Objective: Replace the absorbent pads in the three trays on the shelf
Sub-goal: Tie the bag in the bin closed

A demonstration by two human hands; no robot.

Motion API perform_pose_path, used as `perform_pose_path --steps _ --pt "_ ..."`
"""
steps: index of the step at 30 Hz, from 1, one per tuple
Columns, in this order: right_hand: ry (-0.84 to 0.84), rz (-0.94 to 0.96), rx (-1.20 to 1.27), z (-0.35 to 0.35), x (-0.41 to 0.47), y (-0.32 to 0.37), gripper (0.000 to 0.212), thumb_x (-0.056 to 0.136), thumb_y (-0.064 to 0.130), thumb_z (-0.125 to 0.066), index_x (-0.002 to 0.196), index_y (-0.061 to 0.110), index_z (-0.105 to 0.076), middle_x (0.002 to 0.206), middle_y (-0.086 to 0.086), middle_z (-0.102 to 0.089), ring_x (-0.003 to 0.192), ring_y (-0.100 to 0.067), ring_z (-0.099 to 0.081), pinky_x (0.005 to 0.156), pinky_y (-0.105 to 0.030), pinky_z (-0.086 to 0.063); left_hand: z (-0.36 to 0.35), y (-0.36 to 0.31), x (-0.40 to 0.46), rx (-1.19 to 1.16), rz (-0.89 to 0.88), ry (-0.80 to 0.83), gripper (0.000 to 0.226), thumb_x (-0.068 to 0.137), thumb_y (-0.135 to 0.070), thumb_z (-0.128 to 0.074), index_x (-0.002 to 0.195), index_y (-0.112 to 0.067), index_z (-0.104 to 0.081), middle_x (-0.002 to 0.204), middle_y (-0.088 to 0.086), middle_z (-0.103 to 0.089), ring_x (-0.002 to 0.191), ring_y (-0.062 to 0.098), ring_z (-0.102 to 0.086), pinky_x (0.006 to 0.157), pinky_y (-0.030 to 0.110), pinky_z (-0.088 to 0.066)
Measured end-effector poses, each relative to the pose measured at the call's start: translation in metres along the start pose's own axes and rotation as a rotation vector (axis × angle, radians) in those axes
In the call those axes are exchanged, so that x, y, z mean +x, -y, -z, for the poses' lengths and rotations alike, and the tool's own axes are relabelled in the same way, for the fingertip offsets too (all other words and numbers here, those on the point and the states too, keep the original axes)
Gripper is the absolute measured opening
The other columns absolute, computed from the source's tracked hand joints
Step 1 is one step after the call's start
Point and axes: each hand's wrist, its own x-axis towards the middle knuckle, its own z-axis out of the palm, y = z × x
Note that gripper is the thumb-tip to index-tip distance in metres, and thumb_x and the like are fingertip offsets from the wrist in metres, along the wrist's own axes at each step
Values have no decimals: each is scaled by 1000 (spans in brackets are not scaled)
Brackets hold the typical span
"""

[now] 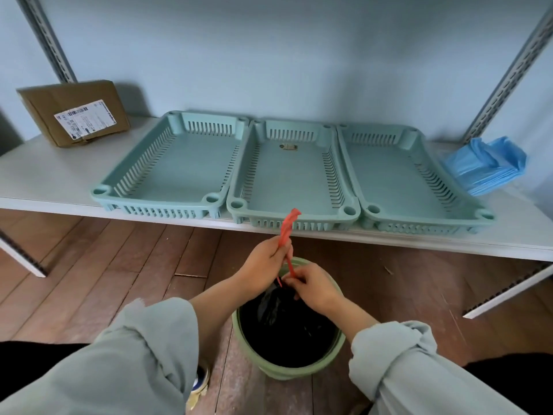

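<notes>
Hands | our left hand (263, 259) and right hand (311, 287) pinch red drawstring (288, 232) over bin (287, 375) | trays (294, 175) bare on shelf (48, 175) | blue pads (484, 166) far right, soft, light, likely slippery, take by folded edge

The print on the white label (85, 119) of the cardboard box (73, 112) is too small to read, and so is the small sticker (288, 147) on the floor of the middle tray (291, 175). The contents of the black bag (287, 324) inside the green bucket (278, 371) are hidden, and the right hand (315, 287) covers the spot where the red drawstring (287, 235) meets the bag. The shelf (45, 172) runs off both sides, and a small object (199, 384) by the left sleeve (143, 348) is mostly covered.
</notes>
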Motion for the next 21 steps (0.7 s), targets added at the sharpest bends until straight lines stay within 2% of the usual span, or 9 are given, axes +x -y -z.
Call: perform_pose_path --steps 2,5,8,13,15,18,19,21 --pt "44 7 106 6 2 8 20 96 8 -51 92 11 -70 72 5 -62 54 -2 -56 55 -10 -45 -1 -3 2 -123 36 -54 36 102 -19 -35 70 -14 -50 53 -5 -41 43 5 -38 52 21 -36" --pt "-63 52 283 11 -1 11 21 98 9 -48 92 12 -68 72 1 -65 52 -5 -55 56 -15 -48 6 -16 9 -207 41 -40 34 104 -19 -30 79 -9 -51 50 1 -40 35 3 -35 40 14 -32" --pt "-44 13 261 11 -7 4 21 99 14 -48 99 9 -69 65 -2 -65 44 -8 -49 53 -19 -46 10 -21 14 -213 56 -27 34 104 -21 -27 86 -9 -52 47 -3 -40 34 4 -32 39 15 -29" --pt "-158 5 297 17 -11 15 25 99 22 -47 94 18 -71 60 -2 -65 43 -9 -44 52 -21 -40 6 -30 18 -452 97 23 31 105 -26 -27 105 -9 -53 47 -1 -42 35 8 -28 37 18 -27" --pt "-66 47 140 15 -14 19 26 99 19 -45 85 17 -68 56 1 -63 39 -5 -43 51 -24 -39 3 -38 18 -434 77 69 32 104 -28 -27 116 -10 -50 50 -1 -43 37 9 -29 39 19 -28" --pt "63 101 -8 14 -17 28 27 100 14 -40 93 25 -64 59 4 -60 39 -2 -46 51 -23 -40 2 -52 18 -412 55 78 34 104 -33 -28 121 -15 -50 52 -1 -43 38 8 -29 40 19 -28" --pt "73 98 17 15 -17 30 28 100 13 -39 100 29 -63 63 3 -60 43 -2 -47 51 -22 -41 3 -56 20 -431 56 79 34 104 -33 -28 122 -16 -51 53 -1 -44 39 8 -29 40 19 -28" --pt "153 55 217 20 -19 31 32 98 11 -41 117 28 -59 69 3 -58 53 -5 -46 51 -20 -41 3 -59 23 -459 63 72 35 104 -33 -29 123 -15 -52 53 -1 -45 40 9 -29 40 19 -28"
